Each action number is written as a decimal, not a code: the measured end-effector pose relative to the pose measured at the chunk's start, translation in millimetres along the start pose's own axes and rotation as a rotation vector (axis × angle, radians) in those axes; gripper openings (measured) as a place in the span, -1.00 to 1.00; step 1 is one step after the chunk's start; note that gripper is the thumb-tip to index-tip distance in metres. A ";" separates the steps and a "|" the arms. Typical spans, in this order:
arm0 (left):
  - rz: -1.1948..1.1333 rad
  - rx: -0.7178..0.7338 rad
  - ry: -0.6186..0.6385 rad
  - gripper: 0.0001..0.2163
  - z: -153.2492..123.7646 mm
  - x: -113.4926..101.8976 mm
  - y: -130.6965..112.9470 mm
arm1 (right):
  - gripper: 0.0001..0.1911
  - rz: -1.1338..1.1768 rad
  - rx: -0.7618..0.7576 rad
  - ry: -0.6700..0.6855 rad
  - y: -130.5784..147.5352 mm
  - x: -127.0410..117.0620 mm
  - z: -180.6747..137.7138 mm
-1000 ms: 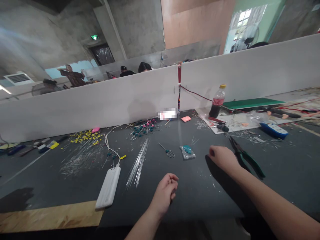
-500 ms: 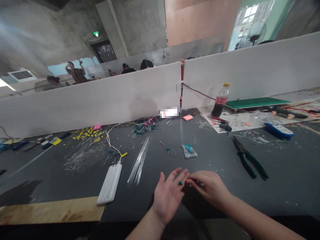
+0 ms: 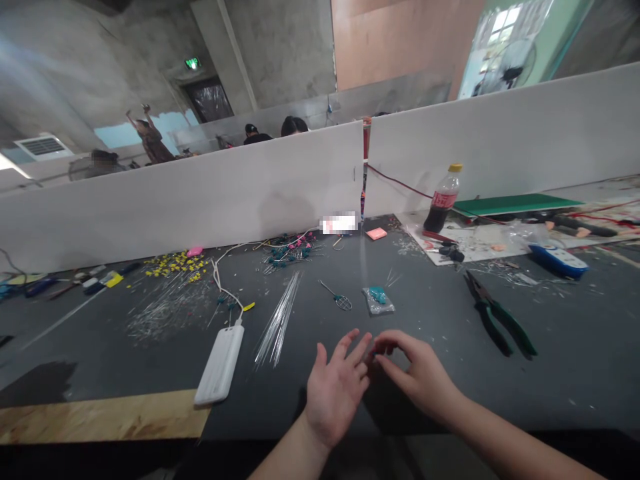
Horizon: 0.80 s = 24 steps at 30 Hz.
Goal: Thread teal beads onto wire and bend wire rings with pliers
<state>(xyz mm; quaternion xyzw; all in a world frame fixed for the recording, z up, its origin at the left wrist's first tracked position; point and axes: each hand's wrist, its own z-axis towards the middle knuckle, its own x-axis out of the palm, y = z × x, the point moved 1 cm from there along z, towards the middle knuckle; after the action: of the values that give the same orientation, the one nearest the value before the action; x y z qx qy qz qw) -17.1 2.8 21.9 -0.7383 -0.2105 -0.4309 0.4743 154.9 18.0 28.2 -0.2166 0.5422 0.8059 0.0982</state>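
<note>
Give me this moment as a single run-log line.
left hand: open, palm up | right hand: small dark bit at fingertips, grip unclear | ahead: bagged teal piece | rightward: pliers | leftward: wire bundle

Workshop — pliers (image 3: pixel 485 301), wire bundle (image 3: pixel 279 320), concrete wall (image 3: pixel 290 50)

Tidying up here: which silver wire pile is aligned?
The wire bundle right of the white power bank: mostly parallel, unlike the scattered wire heap farther left.
</note>
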 end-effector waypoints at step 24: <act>1.517 0.828 -0.007 -0.85 -7.2 4.8 -3.2 | -0.61 0.818 0.504 0.089 0.8 16.2 -6.5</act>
<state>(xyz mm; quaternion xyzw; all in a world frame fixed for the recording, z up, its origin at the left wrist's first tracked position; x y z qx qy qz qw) -20.0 -2.6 28.8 -0.4482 0.1976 0.1156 0.8641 141.8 10.5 19.4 0.0105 0.7651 0.6118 -0.2005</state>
